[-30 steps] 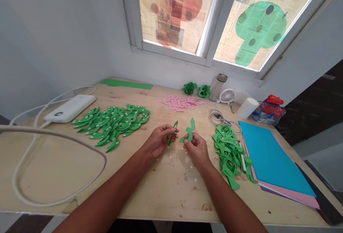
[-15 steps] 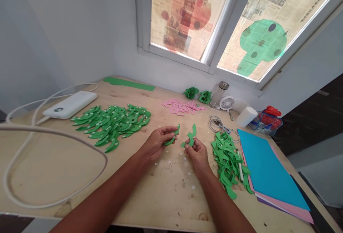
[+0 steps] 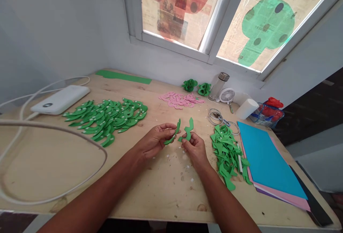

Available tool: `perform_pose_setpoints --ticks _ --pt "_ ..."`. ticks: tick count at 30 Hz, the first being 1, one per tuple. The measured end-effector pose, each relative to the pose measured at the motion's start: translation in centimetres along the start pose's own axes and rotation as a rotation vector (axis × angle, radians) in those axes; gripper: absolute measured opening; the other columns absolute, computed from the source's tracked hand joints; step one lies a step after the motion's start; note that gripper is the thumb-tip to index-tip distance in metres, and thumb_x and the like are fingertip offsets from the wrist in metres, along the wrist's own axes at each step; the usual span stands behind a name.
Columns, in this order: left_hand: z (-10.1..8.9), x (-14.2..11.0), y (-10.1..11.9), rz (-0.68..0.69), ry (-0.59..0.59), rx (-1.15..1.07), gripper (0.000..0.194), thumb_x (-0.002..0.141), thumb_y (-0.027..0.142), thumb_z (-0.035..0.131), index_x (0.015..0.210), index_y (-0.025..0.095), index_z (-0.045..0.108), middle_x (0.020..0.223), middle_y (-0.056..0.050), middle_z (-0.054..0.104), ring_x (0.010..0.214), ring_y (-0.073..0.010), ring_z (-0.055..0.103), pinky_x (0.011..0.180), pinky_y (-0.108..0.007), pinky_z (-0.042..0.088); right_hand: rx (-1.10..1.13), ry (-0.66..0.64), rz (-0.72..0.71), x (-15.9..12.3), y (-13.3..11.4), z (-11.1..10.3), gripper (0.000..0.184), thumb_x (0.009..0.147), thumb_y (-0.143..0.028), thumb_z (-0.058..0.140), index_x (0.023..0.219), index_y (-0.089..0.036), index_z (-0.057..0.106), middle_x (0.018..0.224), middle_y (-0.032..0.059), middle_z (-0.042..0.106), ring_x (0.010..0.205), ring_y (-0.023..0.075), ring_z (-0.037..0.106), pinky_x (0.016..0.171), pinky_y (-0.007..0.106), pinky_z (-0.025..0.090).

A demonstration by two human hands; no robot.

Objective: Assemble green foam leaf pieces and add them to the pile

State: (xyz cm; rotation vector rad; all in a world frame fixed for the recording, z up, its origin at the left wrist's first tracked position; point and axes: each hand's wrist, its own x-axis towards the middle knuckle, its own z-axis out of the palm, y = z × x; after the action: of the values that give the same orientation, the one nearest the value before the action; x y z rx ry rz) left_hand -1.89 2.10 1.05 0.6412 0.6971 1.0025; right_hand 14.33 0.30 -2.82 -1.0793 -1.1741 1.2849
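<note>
The left hand pinches a curved green strip; the right hand pinches a wavy green piece just beside it, above the bench. The green pile lies left of both hands, the green scraps right.

A curved green strip is gripped by the left hand. A wavy green cutout is pinched in the right hand, just beside the strip. The tabbed green pile is located at left; the loose green pile is located at right, near the blue sheet.
</note>
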Motion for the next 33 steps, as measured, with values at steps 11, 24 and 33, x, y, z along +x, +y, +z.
perform_pose_setpoints --ticks 11,24,33 --pt "0.12 0.17 -0.26 0.101 0.036 -0.025 0.021 0.058 0.015 0.078 0.070 0.012 0.061 0.070 -0.005 0.068 0.053 -0.0079 0.056 0.055 -0.019 0.046 -0.024 -0.021 0.002 0.05 0.10 -0.10 0.018 0.070 -0.027 0.063 0.084 -0.017 0.057 0.056 -0.0042 0.056 0.045 0.0069 0.042 0.043 0.018 0.031" --pt "0.19 -0.04 -0.14 0.090 0.010 -0.018 0.023 0.059 0.015 0.078 0.076 0.012 0.062 0.064 -0.001 0.064 0.053 -0.0093 0.058 0.056 -0.021 0.047 -0.042 -0.039 0.010 0.14 0.41 0.00 0.021 0.068 -0.031 0.065 0.081 -0.016 0.058 0.055 -0.0039 0.056 0.044 0.0070 0.044 0.042 0.018 0.031" --pt "0.03 -0.13 0.07 0.051 -0.072 -0.018 0.029 0.061 0.015 0.077 0.085 0.012 0.061 0.076 -0.007 0.068 0.056 -0.0101 0.059 0.058 -0.022 0.047 -0.023 -0.028 0.033 0.16 0.66 0.14 0.021 0.069 -0.032 0.065 0.081 -0.016 0.058 0.054 -0.0040 0.054 0.043 0.0068 0.040 0.041 0.018 0.028"
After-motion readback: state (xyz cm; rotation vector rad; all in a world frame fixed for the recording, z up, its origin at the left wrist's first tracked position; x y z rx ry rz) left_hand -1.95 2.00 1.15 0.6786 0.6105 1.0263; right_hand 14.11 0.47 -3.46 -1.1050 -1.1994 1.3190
